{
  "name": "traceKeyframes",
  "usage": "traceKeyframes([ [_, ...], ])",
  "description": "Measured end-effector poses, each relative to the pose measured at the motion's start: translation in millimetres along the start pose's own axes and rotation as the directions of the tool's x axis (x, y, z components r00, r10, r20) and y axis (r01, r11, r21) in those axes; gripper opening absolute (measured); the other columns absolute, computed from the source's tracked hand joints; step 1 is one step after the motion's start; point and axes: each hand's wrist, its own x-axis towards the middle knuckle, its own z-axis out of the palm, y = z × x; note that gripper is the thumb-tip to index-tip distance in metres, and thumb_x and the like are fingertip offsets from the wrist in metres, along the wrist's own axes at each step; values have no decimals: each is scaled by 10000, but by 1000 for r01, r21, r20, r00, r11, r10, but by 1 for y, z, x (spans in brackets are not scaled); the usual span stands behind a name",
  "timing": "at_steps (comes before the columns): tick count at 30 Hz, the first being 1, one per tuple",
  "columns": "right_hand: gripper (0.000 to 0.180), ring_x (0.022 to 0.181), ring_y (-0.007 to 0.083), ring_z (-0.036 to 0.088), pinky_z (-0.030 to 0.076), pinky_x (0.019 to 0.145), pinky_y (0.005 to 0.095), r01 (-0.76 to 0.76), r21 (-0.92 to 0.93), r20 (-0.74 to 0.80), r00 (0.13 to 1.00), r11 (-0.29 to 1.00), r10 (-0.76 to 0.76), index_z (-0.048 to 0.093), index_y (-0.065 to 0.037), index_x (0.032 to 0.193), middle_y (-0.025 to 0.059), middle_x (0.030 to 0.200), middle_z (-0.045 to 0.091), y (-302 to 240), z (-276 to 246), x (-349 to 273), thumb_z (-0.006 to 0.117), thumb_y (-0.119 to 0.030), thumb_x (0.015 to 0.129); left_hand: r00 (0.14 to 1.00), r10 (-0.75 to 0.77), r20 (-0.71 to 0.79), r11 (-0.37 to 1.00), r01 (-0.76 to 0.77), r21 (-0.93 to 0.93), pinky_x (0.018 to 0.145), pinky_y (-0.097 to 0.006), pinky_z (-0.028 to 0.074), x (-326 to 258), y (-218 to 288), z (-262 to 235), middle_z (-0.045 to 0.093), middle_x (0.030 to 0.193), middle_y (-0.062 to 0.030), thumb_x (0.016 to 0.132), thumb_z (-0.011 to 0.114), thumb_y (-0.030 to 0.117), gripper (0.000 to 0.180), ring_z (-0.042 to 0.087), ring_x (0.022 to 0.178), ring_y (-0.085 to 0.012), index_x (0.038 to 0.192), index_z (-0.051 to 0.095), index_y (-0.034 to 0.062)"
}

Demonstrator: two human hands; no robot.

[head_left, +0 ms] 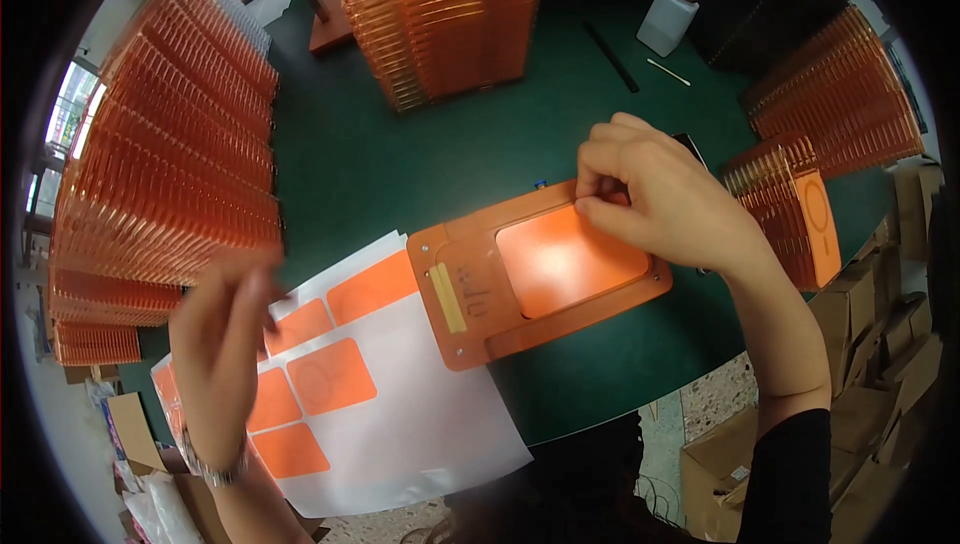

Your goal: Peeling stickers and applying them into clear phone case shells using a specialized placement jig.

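An orange-brown flat fixture lies tilted on the green table in front of me. In its recess sits a glossy orange rectangular panel with rounded corners. My right hand is at the panel's far right corner, thumb and fingers pinched together; whatever lies between them is hidden. To the left, partly under the fixture, is a white backing sheet with several orange rounded stickers. My left hand, smeared by motion, hovers above the sheet's left part. I cannot make out anything in its fingers.
Tall stacks of clear-orange cases line the left side. Another stack stands at the back, with more at the right. A white pump bottle, a cotton swab and a black stick lie behind. Cardboard boxes crowd the floor.
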Motion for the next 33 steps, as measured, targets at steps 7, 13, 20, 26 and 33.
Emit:
traceKeyframes([
  [7,60,846,302,571,455,760,409,145,-203,-85,983,968,-165,593,-24,777,118,811,609,-5,14,-5,648,-35,755,768,615,-178,786,-578,220,838,-293,504,158,14,57,689,1101,-104,994,650,243,365,643,990,-176,1314,627,67],
  [13,130,852,284,542,449,774,383,116,-339,-21,991,933,-131,575,-22,860,103,801,551,-20,11,-15,657,2,763,768,633,-95,760,-594,264,899,-336,495,205,22,68,678,1117,-109,964,691,302,362,640,1046,-233,1224,674,50],
  [20,127,765,205,646,497,703,312,-107,493,-113,976,864,186,600,-5,997,121,832,657,6,-1,-27,499,-42,929,874,477,-91,879,-476,32,1035,-336,427,204,18,53,656,995,-14,973,689,238,227,589,1051,-116,1075,699,36],
  [26,162,802,93,607,487,765,254,-6,700,-360,861,714,360,616,9,1085,16,876,646,34,13,-57,526,-70,976,788,612,-67,781,-615,-110,1210,-453,241,109,11,58,612,1343,-162,956,678,171,159,416,1420,-266,972,673,13],
  [33,293,870,128,613,483,771,259,-201,580,-252,878,790,408,611,11,1202,93,976,669,39,34,-66,550,-205,1013,927,371,47,929,-370,-21,1199,-577,200,-22,-31,113,370,1573,-268,823,758,73,111,242,1507,-466,883,665,58],
])
